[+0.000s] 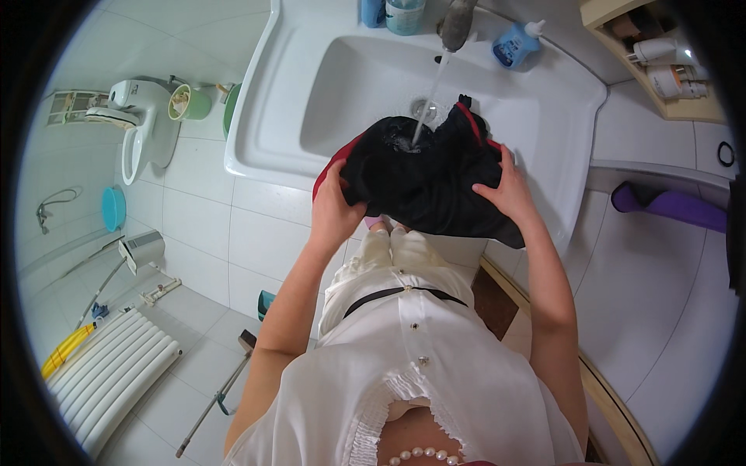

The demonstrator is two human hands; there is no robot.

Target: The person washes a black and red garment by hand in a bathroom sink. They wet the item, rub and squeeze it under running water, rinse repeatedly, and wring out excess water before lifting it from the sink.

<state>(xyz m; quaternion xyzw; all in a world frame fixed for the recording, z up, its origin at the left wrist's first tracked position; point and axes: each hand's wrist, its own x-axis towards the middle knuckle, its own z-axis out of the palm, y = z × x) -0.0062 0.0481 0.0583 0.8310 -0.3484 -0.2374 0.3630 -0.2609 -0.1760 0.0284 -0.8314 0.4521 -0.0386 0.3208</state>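
Note:
A black cloth garment with red edging [425, 186] is spread over the front rim of a white washbasin [344, 76]. My left hand [338, 207] grips its left side, the thumb on top of the cloth. On the right, my right hand [506, 189] holds the cloth near the red trim, with thumb and fingers spread. Water runs from the faucet [457, 26] onto the back part of the garment, where it pools and splashes. Just behind the cloth, the metal drain [423, 109] shows. The underside of the garment is hidden.
Behind the basin bowl stand a blue bottle with a white nozzle [516, 45] and a clear teal bottle [404, 16]. A shelf with toiletries [664, 70] is at the upper right. Left are a toilet [148, 125], a green bin [195, 103] and a white radiator [116, 373].

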